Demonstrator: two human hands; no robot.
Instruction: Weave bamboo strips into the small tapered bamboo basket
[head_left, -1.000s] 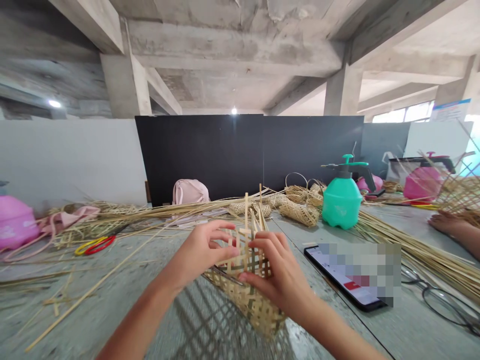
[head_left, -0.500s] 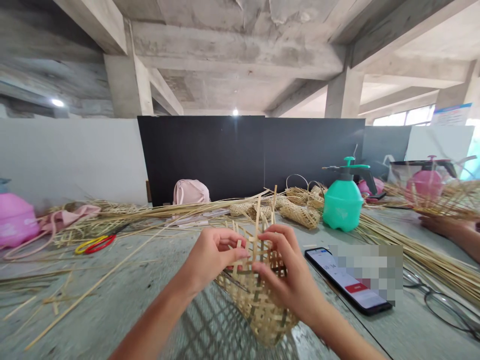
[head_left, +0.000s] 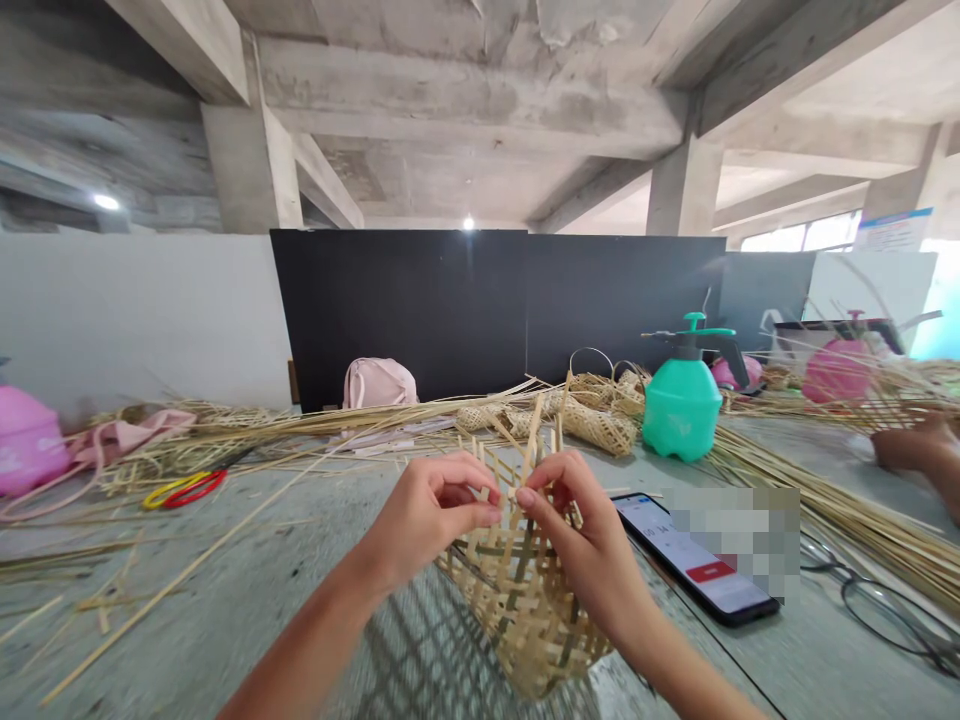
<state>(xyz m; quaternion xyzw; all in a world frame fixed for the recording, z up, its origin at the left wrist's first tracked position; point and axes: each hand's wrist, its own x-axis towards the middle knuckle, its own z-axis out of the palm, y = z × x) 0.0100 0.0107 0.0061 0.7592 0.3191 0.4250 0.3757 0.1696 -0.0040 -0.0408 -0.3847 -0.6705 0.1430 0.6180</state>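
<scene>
Just closed right hand (head_left: 579, 522) onto pale strip (head_left: 533, 438), pinching | keeping left hand (head_left: 433, 512) narrowed, hold unclear | tapering woven basket (head_left: 519, 602), flat-slatted, openwork, spiky-rimmed

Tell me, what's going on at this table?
A person has both hands on an open-weave basket. The right hand pinches a strip at its upper edge; the left hand is beside it at the same edge. Strip ends stick up there, not yet folded in. A smartphone lies to the right, with a green pump sprayer beyond it.
</scene>
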